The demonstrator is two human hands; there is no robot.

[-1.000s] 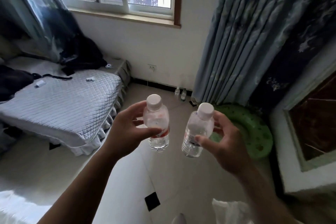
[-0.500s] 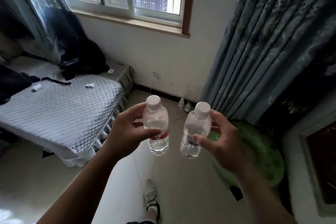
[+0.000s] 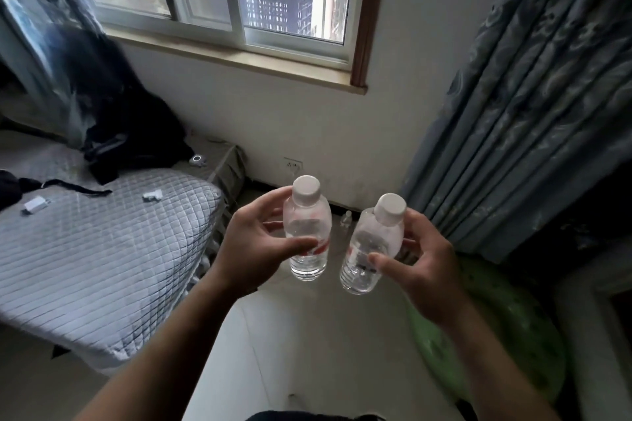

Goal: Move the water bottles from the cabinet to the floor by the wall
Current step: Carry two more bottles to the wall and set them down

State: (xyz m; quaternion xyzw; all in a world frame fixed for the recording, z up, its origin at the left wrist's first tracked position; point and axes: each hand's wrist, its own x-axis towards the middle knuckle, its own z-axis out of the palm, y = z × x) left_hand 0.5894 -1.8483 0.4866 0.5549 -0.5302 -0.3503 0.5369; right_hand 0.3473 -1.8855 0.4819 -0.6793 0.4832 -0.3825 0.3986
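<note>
I hold two small clear water bottles with white caps out in front of me above the floor. My left hand (image 3: 254, 249) grips the left bottle (image 3: 308, 232), which stands upright and has a red-marked label. My right hand (image 3: 424, 270) grips the right bottle (image 3: 371, 249), tilted slightly to the right. Between the two, far off on the floor at the foot of the wall below the window, stands another small bottle (image 3: 346, 218). The cabinet is out of view.
A bed with a grey quilted cover (image 3: 102, 249) fills the left side, with dark clothes at its far end. A blue-grey curtain (image 3: 533, 130) hangs on the right above a green inflatable ring (image 3: 506, 335). Pale tiled floor (image 3: 307, 335) runs between them to the wall.
The view has moved forward toward the wall under the window and tilted up. Both hands keep their bottles in about the same place in view. The foot seen on the floor earlier is gone from view.
</note>
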